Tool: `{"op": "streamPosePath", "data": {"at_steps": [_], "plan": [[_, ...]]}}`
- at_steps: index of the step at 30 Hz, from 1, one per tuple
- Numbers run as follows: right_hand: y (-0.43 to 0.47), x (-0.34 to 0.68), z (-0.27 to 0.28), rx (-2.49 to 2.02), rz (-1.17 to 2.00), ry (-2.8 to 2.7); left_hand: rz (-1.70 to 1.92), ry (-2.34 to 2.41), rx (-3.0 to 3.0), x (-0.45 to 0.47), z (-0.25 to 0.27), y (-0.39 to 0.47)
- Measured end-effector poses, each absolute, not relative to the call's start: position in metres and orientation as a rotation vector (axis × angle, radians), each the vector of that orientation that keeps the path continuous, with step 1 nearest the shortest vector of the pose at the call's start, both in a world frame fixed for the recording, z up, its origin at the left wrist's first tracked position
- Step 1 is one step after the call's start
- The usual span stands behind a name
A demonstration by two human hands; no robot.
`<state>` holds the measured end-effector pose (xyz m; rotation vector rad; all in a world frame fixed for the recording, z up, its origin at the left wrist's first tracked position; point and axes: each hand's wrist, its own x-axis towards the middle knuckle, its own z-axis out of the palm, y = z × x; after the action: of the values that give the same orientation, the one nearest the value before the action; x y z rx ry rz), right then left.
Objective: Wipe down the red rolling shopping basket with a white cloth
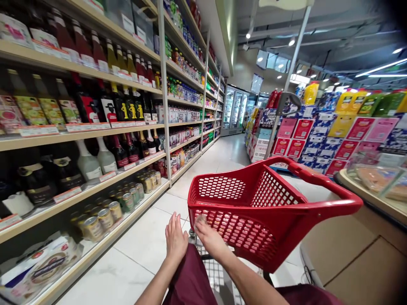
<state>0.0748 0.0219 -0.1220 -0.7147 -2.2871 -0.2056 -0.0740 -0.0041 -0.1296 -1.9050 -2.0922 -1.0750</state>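
Note:
A red plastic shopping cart (235,208) stands turned sideways in front of me, its handle to the right and its basket holding nothing that I can see. My left hand (176,237) is raised just left of the cart's near corner, fingers stretched out and holding nothing. Over that corner my right hand (208,235) overlaps the perforated side wall, palm down. Its fingertips are slightly blurred, with nothing visible in them; whether they touch the cart, I cannot tell. My knees in dark red cloth show below the hands.
A long shelf unit (133,125) with bottles and cans runs along the left. Pale floor tiles (136,250) lead down the aisle to glass-door fridges (235,106). Stacked drink boxes (321,140) stand behind the cart, and a counter (352,245) borders the right.

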Motion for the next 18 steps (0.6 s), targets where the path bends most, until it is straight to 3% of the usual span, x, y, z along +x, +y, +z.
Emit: {"op": "streamPosePath", "data": {"at_steps": [7, 13, 18], "plan": [[0.020, 0.089, -0.105, -0.757, -0.202, -2.148, -1.158, -2.065, -1.925, -0.077, -0.135, -0.006], [0.003, 0.121, -0.121, -0.810, -0.230, -2.162, -1.154, -1.814, -2.118, -0.044, -0.123, -0.010], [0.003, 0.147, -0.089, -0.869, -0.294, -2.032, -1.150, -1.664, -2.186, -0.016, -0.105, -0.012]]}}
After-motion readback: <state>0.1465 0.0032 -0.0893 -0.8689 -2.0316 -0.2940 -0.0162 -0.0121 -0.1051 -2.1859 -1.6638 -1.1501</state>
